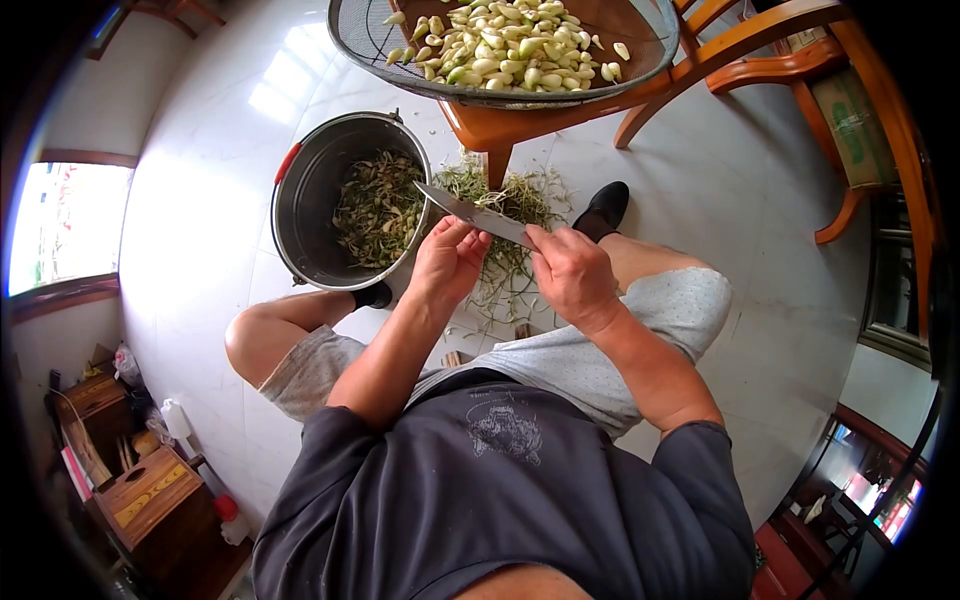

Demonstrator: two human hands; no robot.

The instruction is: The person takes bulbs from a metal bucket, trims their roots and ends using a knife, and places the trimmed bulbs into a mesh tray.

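Observation:
My right hand (pixel 572 270) is closed round the handle end of a large knife (pixel 478 215), whose blade points up and left. At the blade's lower edge is my left hand (pixel 452 258), its thumb and fingers pinched together on something too small to make out. Just left of my hands stands a metal bucket (pixel 283 215) with peelings (pixel 380 205) inside. Green and white trimmings (pixel 515 262) lie on the floor beneath the knife. Beyond them, a mesh basket (pixel 362 45) holds many pale peeled bulbs (pixel 500 45).
The basket rests on a wooden chair (pixel 560 120), and another chair (pixel 790 70) stands at the upper right beside a cardboard box (pixel 855 130). Wooden boxes (pixel 150 495) are at the lower left. My legs flank the trimmings on the tiled floor (pixel 215 130).

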